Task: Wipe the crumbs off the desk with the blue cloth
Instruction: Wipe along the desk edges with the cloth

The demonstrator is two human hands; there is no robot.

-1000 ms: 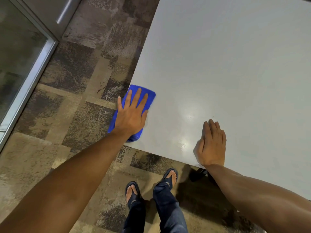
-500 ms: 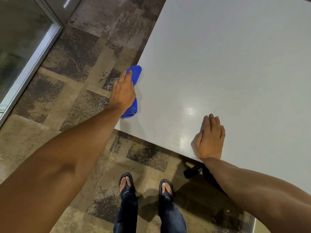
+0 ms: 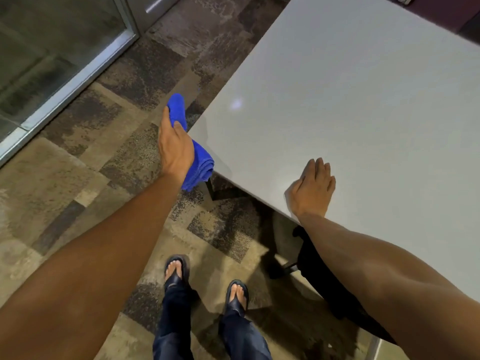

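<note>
Over patchy carpet (image 3: pixel 85 162), the pale tabletop (image 3: pixel 350 113) looks clean. The left hand (image 3: pixel 175 149) grips the blue cloth (image 3: pixel 201 165) past its corner; shake crumbs clear. The right hand (image 3: pixel 313 188) rests flat, fingers (image 3: pixel 320 166) together.

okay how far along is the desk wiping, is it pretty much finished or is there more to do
Looks nearly done: the visible part of the desk shows no crumbs, though fine ones might not show at this size. In hand: the left hand grips the bunched blue cloth at the desk's corner, past its edge over the floor. The right hand rests flat on the top. Left: perhaps one check pass.
</note>
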